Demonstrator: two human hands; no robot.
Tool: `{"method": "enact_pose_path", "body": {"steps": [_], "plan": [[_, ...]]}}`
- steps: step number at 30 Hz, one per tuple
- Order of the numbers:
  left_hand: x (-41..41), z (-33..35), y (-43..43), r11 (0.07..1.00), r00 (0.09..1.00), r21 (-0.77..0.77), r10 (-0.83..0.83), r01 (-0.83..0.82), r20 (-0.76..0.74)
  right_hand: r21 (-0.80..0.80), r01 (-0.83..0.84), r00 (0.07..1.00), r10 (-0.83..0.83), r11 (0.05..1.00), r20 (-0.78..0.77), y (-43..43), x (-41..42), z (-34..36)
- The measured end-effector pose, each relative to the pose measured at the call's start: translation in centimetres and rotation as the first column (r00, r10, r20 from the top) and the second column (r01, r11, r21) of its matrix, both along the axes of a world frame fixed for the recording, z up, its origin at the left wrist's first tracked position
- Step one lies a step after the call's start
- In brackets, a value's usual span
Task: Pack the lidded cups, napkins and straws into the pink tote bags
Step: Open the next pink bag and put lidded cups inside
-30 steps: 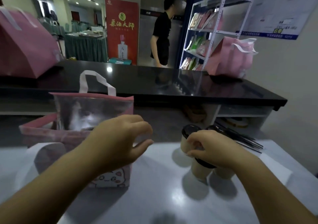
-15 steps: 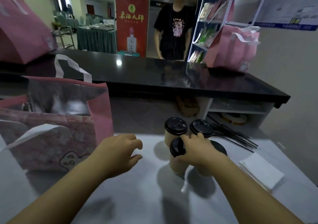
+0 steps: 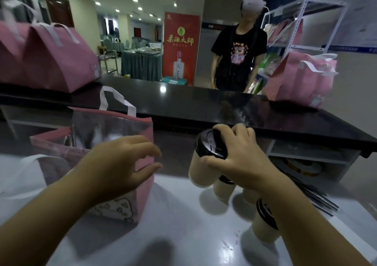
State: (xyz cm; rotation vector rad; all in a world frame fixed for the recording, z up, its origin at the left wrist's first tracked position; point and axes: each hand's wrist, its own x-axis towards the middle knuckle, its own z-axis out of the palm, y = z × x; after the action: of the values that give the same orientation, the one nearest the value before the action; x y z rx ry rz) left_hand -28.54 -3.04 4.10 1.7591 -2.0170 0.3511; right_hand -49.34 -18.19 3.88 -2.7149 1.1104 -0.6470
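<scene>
My right hand (image 3: pixel 238 159) grips a beige cup by its black lid (image 3: pixel 208 143) and holds it tilted above the white table (image 3: pixel 173 225). An open pink tote bag (image 3: pixel 142 135) with a silver lining stands at the left. My left hand (image 3: pixel 122 163) hovers in front of the bag's right edge, fingers loosely curled and holding nothing. Two more lidded cups stand on the table: one cup (image 3: pixel 223 188) just under the lifted one, another cup (image 3: pixel 263 227) beside my right forearm. Dark straws (image 3: pixel 318 198) lie at the right.
A black counter (image 3: pixel 204 106) runs across behind the table. Closed pink bags (image 3: pixel 47 59) sit on its left end and another pink bag (image 3: pixel 302 79) on its right. A person in a black T-shirt (image 3: pixel 238 57) stands beyond it, beside a metal shelf rack (image 3: pixel 295 30).
My right hand has lifted the cup off the table and up toward the left. My left hand has moved up to the bag's right edge. The view has tilted upward.
</scene>
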Motion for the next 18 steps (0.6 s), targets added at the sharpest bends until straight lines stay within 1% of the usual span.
{"method": "enact_pose_path", "body": {"steps": [3, 5, 7, 10, 12, 14, 18], "plan": [[3.5, 2.0, 1.2, 0.998, 0.998, -0.05, 0.045, -0.047, -0.045, -0.042, -0.072, 0.979, 0.079, 0.996, 0.189, 0.9, 2.9, 2.9], [6.5, 2.6, 1.8, 0.993, 0.994, -0.068, 0.088, -0.093, -0.069, -0.066, -0.115, 0.952, 0.129, 0.991, 0.279, 1.5, 5.2, 4.2], [9.9, 2.7, 2.3, 0.986, 0.985, -0.07, 0.146, -0.153, -0.096, -0.078, -0.156, 0.929, 0.173, 0.985, 0.328, 2.3, 7.9, 5.1], [14.7, 2.4, 2.5, 0.968, 0.967, -0.072, 0.234, -0.242, -0.103, -0.076, -0.217, 0.907, 0.23, 0.973, 0.353, 3.2, 12.4, 5.7], [17.6, 1.8, 2.4, 0.962, 0.96, -0.034, 0.267, -0.271, -0.083, -0.065, -0.24, 0.91, 0.248, 0.969, 0.333, 3.6, 15.5, 5.5], [20.2, 1.2, 2.1, 0.966, 0.964, 0.04, 0.259, -0.257, -0.061, -0.059, -0.248, 0.929, 0.255, 0.967, 0.268, 3.9, 18.3, 4.9], [24.3, -0.1, 1.0, 0.935, 0.973, 0.272, 0.224, -0.229, 0.05, -0.064, -0.24, 0.969, 0.242, 0.969, 0.039, 3.9, 22.5, 2.8]]}}
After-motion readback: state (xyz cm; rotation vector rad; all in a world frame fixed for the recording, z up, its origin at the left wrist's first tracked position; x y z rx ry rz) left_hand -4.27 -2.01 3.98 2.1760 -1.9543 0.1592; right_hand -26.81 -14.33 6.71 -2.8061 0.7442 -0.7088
